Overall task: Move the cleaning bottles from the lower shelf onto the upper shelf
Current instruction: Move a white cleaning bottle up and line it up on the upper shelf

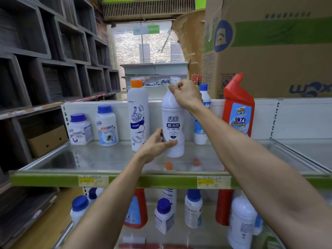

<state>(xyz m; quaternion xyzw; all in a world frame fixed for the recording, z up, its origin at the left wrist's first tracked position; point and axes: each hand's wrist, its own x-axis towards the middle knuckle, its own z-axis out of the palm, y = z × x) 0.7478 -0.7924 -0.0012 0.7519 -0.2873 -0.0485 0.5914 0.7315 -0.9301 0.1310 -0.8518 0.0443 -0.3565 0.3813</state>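
A tall white cleaning bottle point(173, 123) with dark lettering stands on the upper shelf point(111, 159), near its middle. My right hand point(186, 95) grips its neck from above. My left hand point(158, 142) touches its lower left side with relaxed fingers. Beside it on the upper shelf stand an orange-capped white bottle point(138, 115), two short blue-capped jars point(80, 129) point(107, 125), a blue-capped bottle point(203, 123) partly behind my right arm, and a red bottle point(238, 106). On the lower shelf point(179, 236) remain several blue-capped white bottles point(163, 215) and red bottles point(136, 209).
A large cardboard box point(269, 47) sits above the shelf at the right. Dark wooden cubbies point(45, 56) line the left side, with a small carton point(46, 141) inside one. The shelf's green front edge point(45, 180) carries price labels. The upper shelf extends bare to the right.
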